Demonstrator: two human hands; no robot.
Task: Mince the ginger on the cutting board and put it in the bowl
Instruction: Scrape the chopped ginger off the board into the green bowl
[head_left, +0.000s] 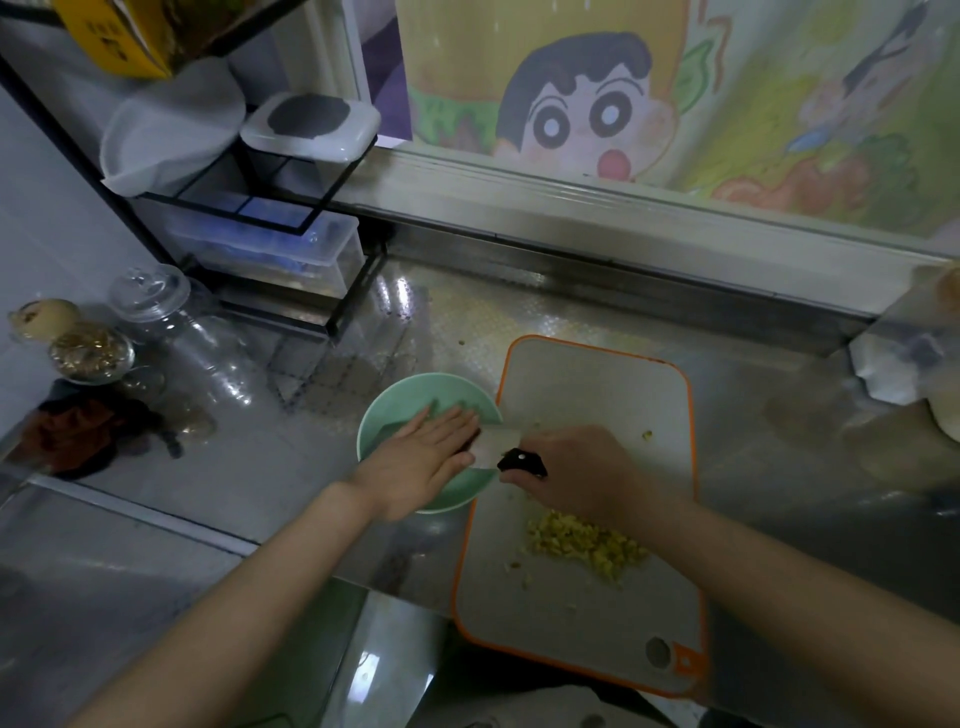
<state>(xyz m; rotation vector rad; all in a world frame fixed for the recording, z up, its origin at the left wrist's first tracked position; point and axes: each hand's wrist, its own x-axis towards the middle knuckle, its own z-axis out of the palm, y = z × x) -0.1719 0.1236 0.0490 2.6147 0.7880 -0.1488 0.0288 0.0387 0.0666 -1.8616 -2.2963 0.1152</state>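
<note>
steel counter (753, 395): one bowl (402, 400), one cutting board (587, 395), one ginger pile (587, 543), one knife (519, 461).

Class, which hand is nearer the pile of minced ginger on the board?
Right. The right hand, gripping the knife, is over the board just beyond the ginger; the left hand lies flat over the bowl, left of the board.

I log: steel counter (753, 374); black rack (338, 184) at back left holding plastic boxes (311, 122); glass jars (150, 301) beside it; cartoon panel (597, 104) behind; dim light.
</note>
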